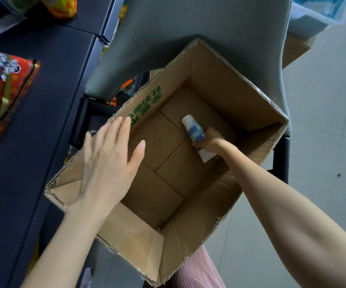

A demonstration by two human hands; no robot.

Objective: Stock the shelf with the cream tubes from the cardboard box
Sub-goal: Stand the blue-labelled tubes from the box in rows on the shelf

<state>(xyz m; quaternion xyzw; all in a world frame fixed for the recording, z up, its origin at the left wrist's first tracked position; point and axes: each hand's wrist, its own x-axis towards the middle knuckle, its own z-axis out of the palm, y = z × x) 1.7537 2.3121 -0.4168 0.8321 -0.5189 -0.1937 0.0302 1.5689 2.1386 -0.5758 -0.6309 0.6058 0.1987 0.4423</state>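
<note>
An open cardboard box (226,90) with green print on one inner wall stands on a grey chair. Deep inside it, my right hand (208,140) is closed around a white cream tube with a blue label (193,126), cap end pointing away from me. No other tube shows on the box floor. My left hand (107,161) hovers flat with fingers spread over the box's left rim, holding nothing. The dark shelf (49,113) runs along the left side of the view.
Red and orange snack packets (2,92) lie on the dark shelf at left, another (60,6) higher up. The grey chair back (209,19) rises behind the box. A white plastic bin (313,15) sits at top right. Pale floor tiles (323,132) stretch to the right.
</note>
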